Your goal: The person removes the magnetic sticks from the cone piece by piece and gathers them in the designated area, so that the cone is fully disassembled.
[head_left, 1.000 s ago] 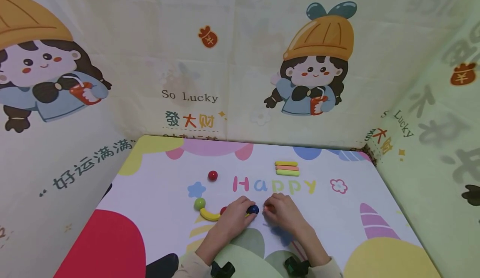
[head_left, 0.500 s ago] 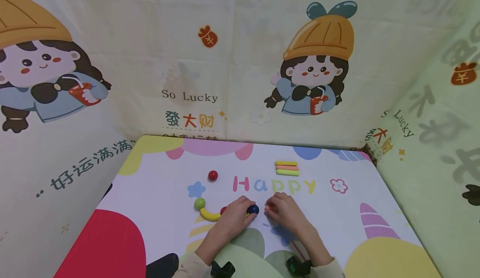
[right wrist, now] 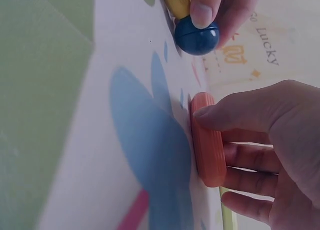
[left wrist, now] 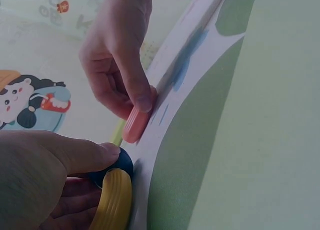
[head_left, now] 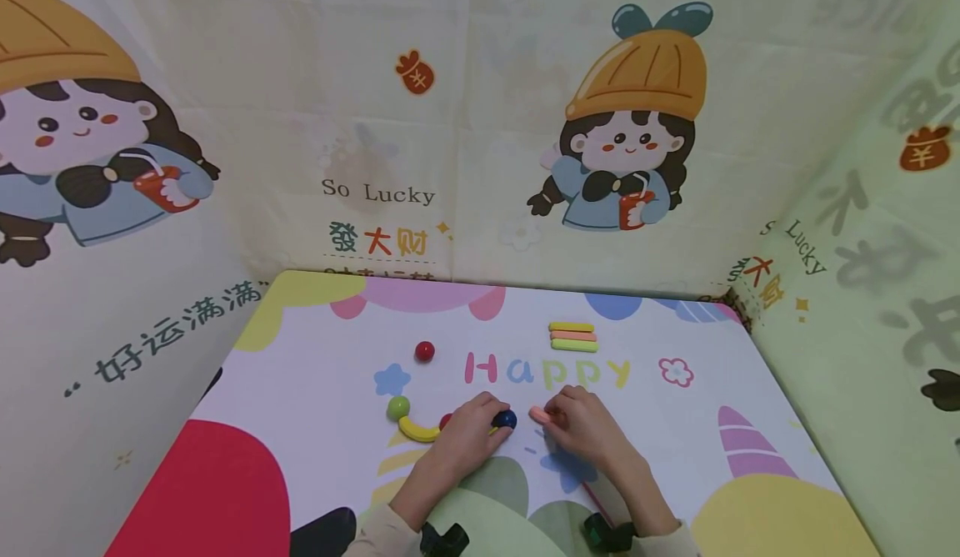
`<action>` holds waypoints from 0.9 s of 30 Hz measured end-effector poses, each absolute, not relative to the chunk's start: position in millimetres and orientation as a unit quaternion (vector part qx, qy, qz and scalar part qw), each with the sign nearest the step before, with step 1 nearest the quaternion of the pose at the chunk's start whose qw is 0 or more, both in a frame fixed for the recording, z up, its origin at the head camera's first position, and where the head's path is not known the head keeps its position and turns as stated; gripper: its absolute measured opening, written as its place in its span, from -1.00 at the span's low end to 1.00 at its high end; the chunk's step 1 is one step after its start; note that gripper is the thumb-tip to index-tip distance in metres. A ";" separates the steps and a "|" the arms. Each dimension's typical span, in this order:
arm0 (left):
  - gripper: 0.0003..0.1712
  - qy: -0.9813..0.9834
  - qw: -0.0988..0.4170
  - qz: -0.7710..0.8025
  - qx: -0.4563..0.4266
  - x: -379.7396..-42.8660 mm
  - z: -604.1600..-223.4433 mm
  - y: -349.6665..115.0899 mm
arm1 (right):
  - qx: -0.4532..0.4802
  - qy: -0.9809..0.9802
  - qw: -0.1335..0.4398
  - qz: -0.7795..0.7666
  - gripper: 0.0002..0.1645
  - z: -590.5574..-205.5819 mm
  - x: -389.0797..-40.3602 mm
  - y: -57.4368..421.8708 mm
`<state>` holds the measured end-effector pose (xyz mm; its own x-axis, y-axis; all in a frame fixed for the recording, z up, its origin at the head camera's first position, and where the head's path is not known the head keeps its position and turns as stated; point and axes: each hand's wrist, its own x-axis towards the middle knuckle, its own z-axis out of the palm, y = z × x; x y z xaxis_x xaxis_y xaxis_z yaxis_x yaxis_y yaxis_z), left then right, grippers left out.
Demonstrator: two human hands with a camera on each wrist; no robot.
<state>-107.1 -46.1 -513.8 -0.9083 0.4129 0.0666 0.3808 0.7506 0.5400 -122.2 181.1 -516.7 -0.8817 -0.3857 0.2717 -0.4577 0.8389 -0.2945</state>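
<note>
My left hand [head_left: 467, 434] holds a blue ball [head_left: 508, 419] between thumb and fingers, low over the table. A yellow ridged stick [left wrist: 114, 197] meets the ball in the left wrist view. Farther left, a green ball [head_left: 398, 408], a curved yellow stick [head_left: 417, 430] and a partly covered red ball [head_left: 446, 420] form a row running under that hand. My right hand [head_left: 583, 424] pinches a pink ridged stick [right wrist: 208, 142] by its side, with thumb on one face. One end of the stick points toward the blue ball, a small gap apart.
A loose red ball [head_left: 424, 351] lies toward the back left. Behind the printed word, a yellow stick [head_left: 572, 327], a pink stick [head_left: 573, 336] and a light green stick [head_left: 573, 345] lie side by side. A printed cloth wall [head_left: 480, 232] stands behind the table.
My right hand has shifted slightly right, and the end of the pink stick now shows past its fingertips. My left hand stays on the blue ball.
</note>
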 end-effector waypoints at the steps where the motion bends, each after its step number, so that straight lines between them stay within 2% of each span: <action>1: -0.57 0.935 0.029 0.282 0.212 -107.3 -513.7 -46.2 | 0.219 -0.955 0.096 0.177 -0.78 -516.4 -122.1 181.2; 9: -0.58 0.935 0.027 0.282 0.215 -108.6 -514.7 -46.2 | 0.147 -0.968 0.038 0.202 -0.78 -513.3 -126.9 179.1; 21: -0.58 0.933 0.023 0.285 0.220 -108.0 -515.6 -46.6 | 0.023 -0.966 0.020 0.256 -0.71 -517.4 -151.1 194.3; 27: -0.57 0.932 0.030 0.291 0.216 -107.7 -516.4 -47.2 | -0.016 -0.961 0.043 0.273 -0.71 -520.1 -160.8 206.7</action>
